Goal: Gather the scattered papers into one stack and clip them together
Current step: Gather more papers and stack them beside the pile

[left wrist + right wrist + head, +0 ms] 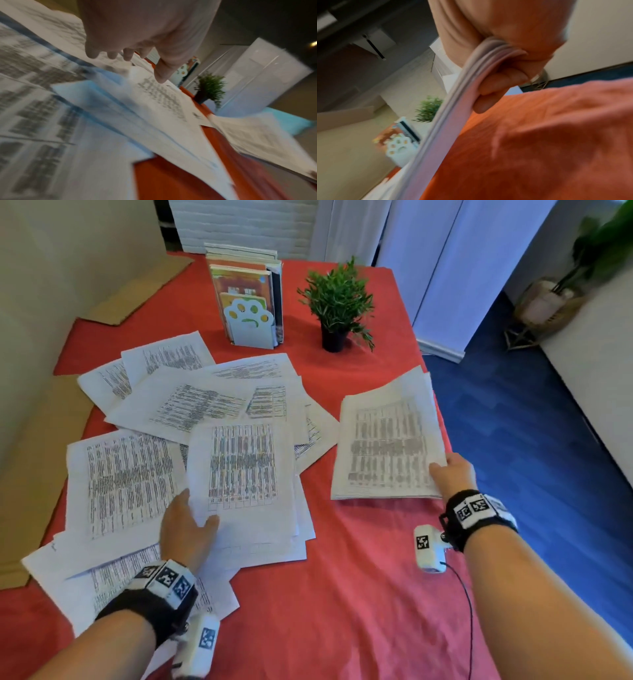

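Gripping a gathered stack of papers (387, 436) in the right hand (450, 474) near the red table's (342, 594) right edge; pinching one sheet (239, 470) with the left hand (185, 529) among roughly ten scattered papers (178, 405). Behind: one potted plant (337, 302), one bookstand (248, 302).

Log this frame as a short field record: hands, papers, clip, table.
left hand: on the loose papers, thumb over the edge of one sheet
right hand: grips the stack at its near right corner
stack: several sheets, right of the loose papers
loose papers: many, overlapping, ungathered
clip: none visible
table: red cloth; plant and book holder at far side
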`<state>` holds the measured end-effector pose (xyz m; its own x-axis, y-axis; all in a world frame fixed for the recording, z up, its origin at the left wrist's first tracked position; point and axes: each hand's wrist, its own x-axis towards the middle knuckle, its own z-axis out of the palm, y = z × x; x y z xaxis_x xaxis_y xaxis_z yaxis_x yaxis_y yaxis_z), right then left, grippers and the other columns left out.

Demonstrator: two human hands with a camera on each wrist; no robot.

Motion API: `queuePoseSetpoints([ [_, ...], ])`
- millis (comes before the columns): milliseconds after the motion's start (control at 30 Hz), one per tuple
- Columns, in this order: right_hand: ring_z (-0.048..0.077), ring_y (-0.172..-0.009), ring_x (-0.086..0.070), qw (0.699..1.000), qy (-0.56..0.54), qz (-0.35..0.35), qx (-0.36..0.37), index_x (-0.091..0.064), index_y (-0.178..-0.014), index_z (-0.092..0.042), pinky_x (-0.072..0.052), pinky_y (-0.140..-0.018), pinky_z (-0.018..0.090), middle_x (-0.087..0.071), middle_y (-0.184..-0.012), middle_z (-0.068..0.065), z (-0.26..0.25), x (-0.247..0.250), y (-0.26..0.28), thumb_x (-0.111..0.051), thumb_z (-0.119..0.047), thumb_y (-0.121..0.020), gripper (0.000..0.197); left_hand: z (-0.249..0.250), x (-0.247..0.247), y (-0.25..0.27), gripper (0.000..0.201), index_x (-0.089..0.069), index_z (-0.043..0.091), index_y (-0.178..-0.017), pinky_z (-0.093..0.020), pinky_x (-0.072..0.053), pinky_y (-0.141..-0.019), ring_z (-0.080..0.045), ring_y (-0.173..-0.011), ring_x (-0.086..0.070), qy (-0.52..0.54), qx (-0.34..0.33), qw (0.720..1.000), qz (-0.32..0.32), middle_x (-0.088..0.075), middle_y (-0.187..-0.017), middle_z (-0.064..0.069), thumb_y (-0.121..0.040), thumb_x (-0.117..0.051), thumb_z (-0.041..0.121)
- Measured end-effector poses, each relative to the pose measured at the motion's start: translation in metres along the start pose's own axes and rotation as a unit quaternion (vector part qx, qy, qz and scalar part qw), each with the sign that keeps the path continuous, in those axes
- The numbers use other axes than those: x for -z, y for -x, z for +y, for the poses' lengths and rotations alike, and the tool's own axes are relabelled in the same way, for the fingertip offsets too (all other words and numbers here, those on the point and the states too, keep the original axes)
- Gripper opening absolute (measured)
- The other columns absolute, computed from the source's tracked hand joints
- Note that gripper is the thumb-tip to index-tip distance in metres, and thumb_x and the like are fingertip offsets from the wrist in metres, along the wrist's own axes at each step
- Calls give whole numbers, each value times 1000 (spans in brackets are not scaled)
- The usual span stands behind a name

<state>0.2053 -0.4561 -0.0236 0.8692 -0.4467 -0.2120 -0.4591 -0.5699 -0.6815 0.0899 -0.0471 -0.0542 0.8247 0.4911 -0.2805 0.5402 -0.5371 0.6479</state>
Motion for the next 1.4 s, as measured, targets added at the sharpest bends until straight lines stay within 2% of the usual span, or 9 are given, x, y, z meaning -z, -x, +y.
queuePoseSetpoints([
  [133, 35, -94, -57, 995, 102, 1, -23, -57, -113, 0, -39, -74, 33, -62, -112, 23, 8, 4, -23, -49, -4, -85, 29, -27, 17, -22, 71, -26, 16, -145, -58, -26, -109, -34, -140, -25, -152, 67, 985, 41, -28, -153, -11, -85, -61, 30],
  [267, 39, -118, -43, 962, 268, 42, -21, -45, -127, -10, -38, -96, 49, -43, -133, 16, -11, -16, -16, -51, -2, -80, 48, -58, 42, -43, 69, -24, 18, -146, -58, -17, -112, -35, -142, -15, -188, 163, 965, 81, -19, -156, -12, -86, -57, 29],
  [433, 34, -116, -55, 978, 145, -95, 119, -55, -130, -14, -45, -96, 38, -54, -133, 15, -51, -82, 12, -49, -4, -87, 45, -92, 71, -51, 66, -24, 20, -144, -57, -18, -112, -40, -141, -12, -160, 280, 941, 103, -13, -154, -15, -84, -53, 19],
  [533, 31, -114, -58, 979, 80, -148, 114, -60, -122, -5, -42, -90, 28, -61, -125, 16, -73, -129, 43, -49, -7, -89, 35, -111, 81, -52, 76, -26, 26, -139, -63, -32, -103, -47, -133, -25, -132, 297, 941, 92, -15, -151, -13, -73, -62, 30],
  [633, 32, -109, -58, 985, 23, -162, 56, -51, -128, -2, -41, -84, 27, -59, -125, 19, -87, -165, 65, -53, -11, -88, 41, -119, 86, -54, 81, -25, 39, -130, -63, -47, -87, -49, -119, -45, -76, 277, 951, 118, -22, -144, -8, -61, -68, 36],
  [733, 29, -104, -57, 981, -3, -193, 25, -40, -138, -7, -42, -81, 27, -55, -128, 18, -96, -191, 81, -55, -14, -87, 54, -107, 86, -51, 92, -25, 34, -139, -56, -51, -89, -45, -121, -43, -28, 231, 967, 102, -22, -145, -11, -65, -77, 15],
  [1000, 28, -92, -60, 962, 84, -242, 96, -48, -105, -12, -48, -77, 34, -61, -98, 8, -90, -202, 104, -56, -13, -84, 22, -109, 79, -28, 103, -28, 34, -145, -44, -31, -109, -34, -139, -27, -18, 54, 998, -1, -22, -152, -10, -64, -79, -4],
  [1267, 23, -88, -53, 979, 74, -174, 78, -58, -121, -12, -42, -79, 29, -63, -100, 6, -51, -153, 107, -50, -4, -87, 36, -114, 84, -8, 93, -23, 24, -148, -23, -13, -111, -2, -136, -18, 96, -20, 995, -31, -25, -154, 6, -74, -70, -10],
  [1400, 23, -85, -52, 985, 76, -144, 65, -60, -121, -11, -39, -77, 27, -63, -95, 9, -40, -135, 111, -46, -3, -88, 37, -109, 80, -12, 97, -22, 24, -148, -30, -22, -114, -19, -143, -24, 89, -9, 996, -1, -27, -153, -4, -71, -56, -24],
])
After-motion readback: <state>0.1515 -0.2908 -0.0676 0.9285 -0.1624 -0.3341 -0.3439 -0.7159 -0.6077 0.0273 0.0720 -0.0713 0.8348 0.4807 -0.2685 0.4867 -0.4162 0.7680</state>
